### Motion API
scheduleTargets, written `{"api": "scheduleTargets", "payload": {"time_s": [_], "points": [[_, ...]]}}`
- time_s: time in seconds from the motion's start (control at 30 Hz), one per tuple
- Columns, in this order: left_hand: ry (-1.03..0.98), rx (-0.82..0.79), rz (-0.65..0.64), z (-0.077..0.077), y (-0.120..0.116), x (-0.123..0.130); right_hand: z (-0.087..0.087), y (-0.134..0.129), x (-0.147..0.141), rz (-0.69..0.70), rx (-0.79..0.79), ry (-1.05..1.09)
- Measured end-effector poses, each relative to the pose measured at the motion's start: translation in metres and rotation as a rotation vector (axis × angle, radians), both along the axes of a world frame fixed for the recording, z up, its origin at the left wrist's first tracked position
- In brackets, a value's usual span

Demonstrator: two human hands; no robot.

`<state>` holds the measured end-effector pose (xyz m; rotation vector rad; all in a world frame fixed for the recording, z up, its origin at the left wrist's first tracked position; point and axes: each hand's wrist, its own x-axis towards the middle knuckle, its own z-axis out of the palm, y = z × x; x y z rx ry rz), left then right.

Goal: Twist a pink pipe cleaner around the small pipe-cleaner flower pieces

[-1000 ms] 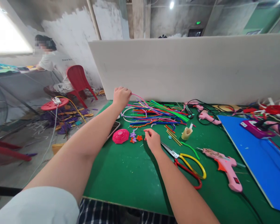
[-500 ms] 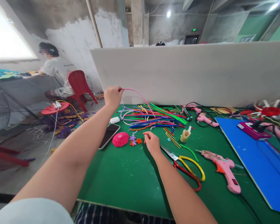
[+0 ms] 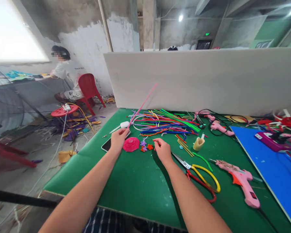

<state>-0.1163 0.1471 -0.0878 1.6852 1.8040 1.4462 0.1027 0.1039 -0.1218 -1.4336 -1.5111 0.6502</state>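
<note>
My left hand (image 3: 118, 138) is closed on the lower end of a pink pipe cleaner (image 3: 143, 105), which sticks up and to the right above the table. It hovers just left of a pink coiled disc (image 3: 131, 144). My right hand (image 3: 162, 150) rests on the green table (image 3: 135, 181) with its fingertips pinched beside small purple and orange flower shapes (image 3: 145, 145); what it pinches is too small to tell. A pile of coloured pipe cleaners (image 3: 165, 122) lies behind both hands.
Scissors with red and yellow handles (image 3: 199, 174) lie right of my right hand, then a pink glue gun (image 3: 240, 179) and a blue board (image 3: 271, 161). A phone (image 3: 106, 145) lies under my left hand. A white partition (image 3: 203, 77) backs the table. A person sits far left.
My left hand has pulled the pink pipe cleaner out of the pile and come down and toward me to the pink disc. The right hand has stayed in place.
</note>
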Motion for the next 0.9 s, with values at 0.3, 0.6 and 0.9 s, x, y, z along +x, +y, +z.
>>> {"api": "scheduleTargets", "payload": {"time_s": [0.3, 0.6, 0.9], "points": [[0.24, -0.025, -0.033, -0.016, -0.012, -0.027, 0.001, -0.004, -0.001, 0.001, -0.015, -0.015], [0.506, -0.007, -0.11, -0.02, -0.019, -0.024, -0.004, -0.002, 0.0, 0.004, -0.025, 0.007], [0.56, -0.01, -0.109, -0.014, -0.024, -0.021, -0.004, -0.005, 0.006, -0.027, -0.051, 0.024]]}}
